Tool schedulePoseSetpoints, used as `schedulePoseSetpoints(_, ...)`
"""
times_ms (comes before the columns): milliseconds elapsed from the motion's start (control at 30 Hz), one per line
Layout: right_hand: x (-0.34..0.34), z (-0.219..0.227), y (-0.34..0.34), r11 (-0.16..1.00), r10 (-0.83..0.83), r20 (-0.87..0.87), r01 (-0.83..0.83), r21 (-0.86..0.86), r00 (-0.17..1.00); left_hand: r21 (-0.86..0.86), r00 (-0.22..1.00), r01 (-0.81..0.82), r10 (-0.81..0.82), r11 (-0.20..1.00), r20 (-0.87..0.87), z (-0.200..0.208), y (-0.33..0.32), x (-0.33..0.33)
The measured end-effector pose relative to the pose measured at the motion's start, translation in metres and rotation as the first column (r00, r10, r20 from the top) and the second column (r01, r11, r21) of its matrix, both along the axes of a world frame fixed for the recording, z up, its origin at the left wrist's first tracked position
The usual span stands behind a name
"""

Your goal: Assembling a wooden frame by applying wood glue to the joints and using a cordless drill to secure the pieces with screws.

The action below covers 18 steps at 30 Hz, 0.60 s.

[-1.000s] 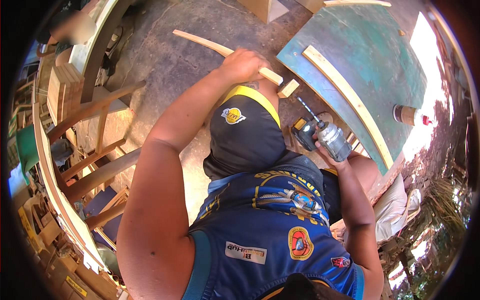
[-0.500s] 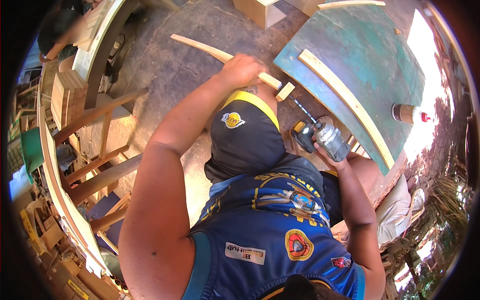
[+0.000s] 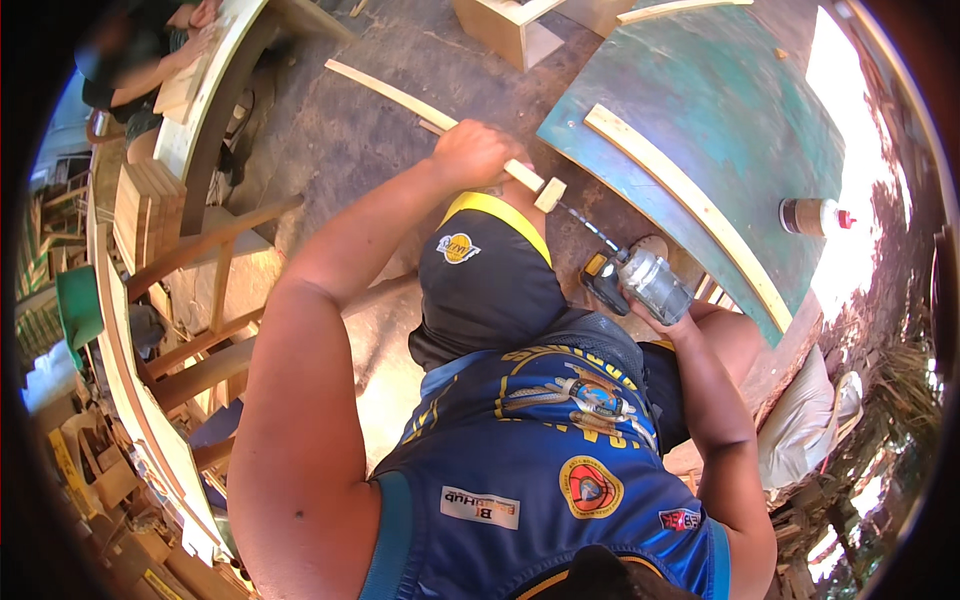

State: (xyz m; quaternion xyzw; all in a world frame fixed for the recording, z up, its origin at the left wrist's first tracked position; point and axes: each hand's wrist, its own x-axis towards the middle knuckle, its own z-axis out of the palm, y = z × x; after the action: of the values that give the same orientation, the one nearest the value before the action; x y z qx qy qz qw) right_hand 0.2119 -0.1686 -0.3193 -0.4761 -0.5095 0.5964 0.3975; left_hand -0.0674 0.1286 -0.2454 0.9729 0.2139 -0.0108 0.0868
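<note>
My left hand [image 3: 478, 155] is closed around a long, narrow wooden strip [image 3: 380, 91] above my left knee. At the strip's near end sits a small wooden block [image 3: 550, 194], set crosswise; the two look in contact. My right hand [image 3: 660, 312] grips a cordless drill [image 3: 652, 284] with a dark battery, held low in front of me. Its long drill bit [image 3: 592, 227] points up and left, and its tip reaches the block. Whether the tip has entered the wood I cannot tell. The fingers on the drill's handle are partly hidden.
A green board [image 3: 715, 95] at right bears a curved wooden strip [image 3: 690, 205] and a bottle with a red tip [image 3: 815, 217]. A wooden box [image 3: 505, 30] stands at the far side. At left are a bench [image 3: 190, 140], stacked wood [image 3: 148, 210] and a person [image 3: 140, 70].
The view has shifted slightly. The block has moved a little left, closer against the strip's end, and the drill stays pointed at it. At upper left the person's arms have moved.
</note>
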Motion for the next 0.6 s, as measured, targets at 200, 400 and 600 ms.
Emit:
schedulePoseSetpoints(200,-0.001,-0.007,0.004,0.912,-0.065,0.381,-0.100,0.398,0.922,0.041,0.994,0.003,0.002,0.999,-0.109,0.006,-0.007,0.000)
schedulePoseSetpoints(400,-0.005,0.011,0.012,0.918,0.000,0.463,-0.184,0.351,0.886,0.167,0.991,-0.075,0.092,0.983,-0.094,0.014,-0.017,-0.001)
schedulePoseSetpoints(600,-0.004,0.003,0.007,0.938,0.127,0.304,-0.214,0.273,0.944,0.128,0.998,-0.013,0.020,0.992,-0.058,0.012,-0.021,-0.009)
